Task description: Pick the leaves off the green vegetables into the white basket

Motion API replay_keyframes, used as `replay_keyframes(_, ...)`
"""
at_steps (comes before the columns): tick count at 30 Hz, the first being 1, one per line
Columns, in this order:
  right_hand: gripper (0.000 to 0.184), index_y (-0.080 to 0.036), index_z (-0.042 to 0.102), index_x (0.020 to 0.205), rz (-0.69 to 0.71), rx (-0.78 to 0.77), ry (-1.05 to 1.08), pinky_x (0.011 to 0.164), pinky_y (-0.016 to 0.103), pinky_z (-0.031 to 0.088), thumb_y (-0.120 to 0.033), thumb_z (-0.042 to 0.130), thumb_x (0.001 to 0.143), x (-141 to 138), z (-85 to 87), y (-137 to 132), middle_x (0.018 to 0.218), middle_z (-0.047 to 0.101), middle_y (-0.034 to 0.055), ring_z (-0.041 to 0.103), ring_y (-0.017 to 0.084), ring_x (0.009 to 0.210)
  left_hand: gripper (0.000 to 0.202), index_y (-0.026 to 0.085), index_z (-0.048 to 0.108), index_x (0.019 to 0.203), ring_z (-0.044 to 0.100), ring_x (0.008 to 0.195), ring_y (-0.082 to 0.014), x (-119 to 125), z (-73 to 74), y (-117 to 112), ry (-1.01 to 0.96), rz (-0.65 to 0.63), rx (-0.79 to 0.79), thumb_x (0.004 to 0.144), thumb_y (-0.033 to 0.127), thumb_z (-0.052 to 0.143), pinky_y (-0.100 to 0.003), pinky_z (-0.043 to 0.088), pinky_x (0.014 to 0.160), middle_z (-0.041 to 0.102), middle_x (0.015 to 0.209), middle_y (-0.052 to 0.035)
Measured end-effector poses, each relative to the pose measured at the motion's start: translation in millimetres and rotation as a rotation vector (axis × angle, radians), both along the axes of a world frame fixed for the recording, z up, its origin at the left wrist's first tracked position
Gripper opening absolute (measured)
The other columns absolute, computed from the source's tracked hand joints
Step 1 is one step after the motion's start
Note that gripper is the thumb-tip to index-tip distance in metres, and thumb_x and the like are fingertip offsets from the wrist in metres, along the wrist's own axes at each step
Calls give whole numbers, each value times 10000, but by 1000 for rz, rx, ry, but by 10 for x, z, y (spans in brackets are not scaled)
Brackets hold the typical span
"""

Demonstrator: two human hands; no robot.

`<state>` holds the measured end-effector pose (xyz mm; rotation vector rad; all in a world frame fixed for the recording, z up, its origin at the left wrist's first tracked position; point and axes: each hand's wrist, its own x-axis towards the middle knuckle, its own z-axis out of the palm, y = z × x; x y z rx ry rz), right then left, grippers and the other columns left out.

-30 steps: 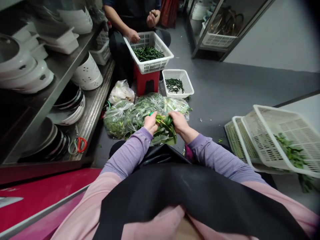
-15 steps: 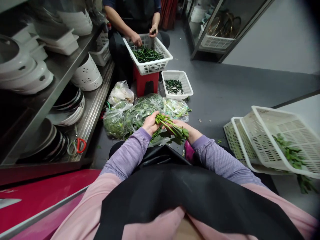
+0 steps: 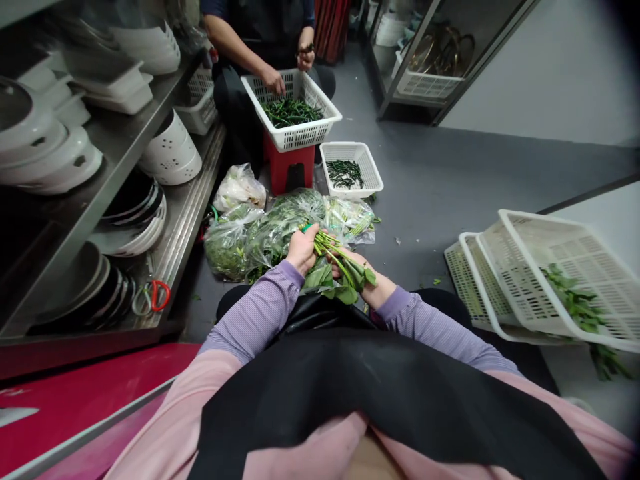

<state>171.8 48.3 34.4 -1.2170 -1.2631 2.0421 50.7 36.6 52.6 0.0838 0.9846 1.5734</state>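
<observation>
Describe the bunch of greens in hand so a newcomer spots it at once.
Above the black apron, past purple sleeves, are the left hand and right hand. Between them is the leafy bunch, loose with stems showing, unlike the bagged greens beyond.

Grey floor (image 3: 425, 180) between metal shelving (image 3: 187, 207) and pale wall (image 3: 550, 87)

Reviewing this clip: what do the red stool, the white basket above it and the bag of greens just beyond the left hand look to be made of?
Red stool: likely molded plastic, smooth; evenly colored.
White basket: probably rigid plastic, satin; slotted walls, molded rim.
Bag of greens: seemingly thin plastic film, glossy; wrinkles catch light, leaves show through.
</observation>
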Motion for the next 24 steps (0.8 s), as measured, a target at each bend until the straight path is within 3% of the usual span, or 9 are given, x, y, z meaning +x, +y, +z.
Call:
replay_keyframes(3, 284, -187, 560, 664, -107, -160, -89, 418, 251, 359, -467, 566, 715, 43, -44, -26, 458, 483, -20, 389, 95, 392, 102, 133, 512, 704, 671, 728, -189, 38, 51, -46, 15, 7, 12, 787, 145, 571, -336, 552, 720, 594, 599, -22)
replay_keyframes(5, 274, -188, 558, 629, -158, -168, -167, 418, 248, 361, -451, 582, 702, 100, -78, -28, 440, 483, -18, 423, 107, 402, 106, 141, 517, 723, 671, 751, -185, 45, 106, -75, 20, 27, 43, 762, 157, 615, -327, 549, 734, 606, 632, -17)
replay_keyframes(8, 286, -179, 573, 609, -129, -140, -158, 468, 250, 390, -456, 628, 656, 188, -68, -20, 473, 525, -11, 467, 113, 449, 133, 153, 515, 741, 672, 779, -180, 30, 139, -90, 38, 64, 86, 738, 164, 648, -318, 545, 747, 615, 663, -9)
replay_keyframes(13, 307, -152, 616, 650, 50, -37, -51, 524, 223, 381, -417, 739, 556, 236, 141, 41, 582, 595, -22, 484, 86, 516, 109, 144, 516, 726, 673, 747, -182, -20, 39, -44, 48, 4, 79, 755, 157, 620, -311, 547, 722, 611, 625, -13)
replay_keyframes(17, 383, -146, 642, 700, 55, -54, -30, 558, 242, 398, -502, 719, 582, 235, 239, 29, 607, 618, -8, 512, 99, 534, 129, 149, 535, 757, 673, 744, -177, -31, -9, -32, 39, 4, 109, 727, 163, 660, -291, 545, 710, 633, 658, -19)
replay_keyframes(20, 370, -154, 652, 761, 44, -58, -8, 597, 250, 418, -456, 743, 568, 221, 221, -33, 640, 633, -9, 543, 110, 563, 206, 159, 546, 800, 673, 749, -178, -8, -4, -47, 33, 46, 114, 679, 169, 712, -274, 544, 684, 642, 681, -13)
replay_keyframes(24, 275, -159, 629, 727, 29, 116, -130, 549, 233, 384, -408, 685, 623, 183, 201, -54, 569, 573, -35, 490, 99, 524, 242, 165, 549, 814, 673, 751, -172, 33, 17, -72, 85, 68, 109, 656, 173, 732, -253, 532, 675, 651, 712, -9)
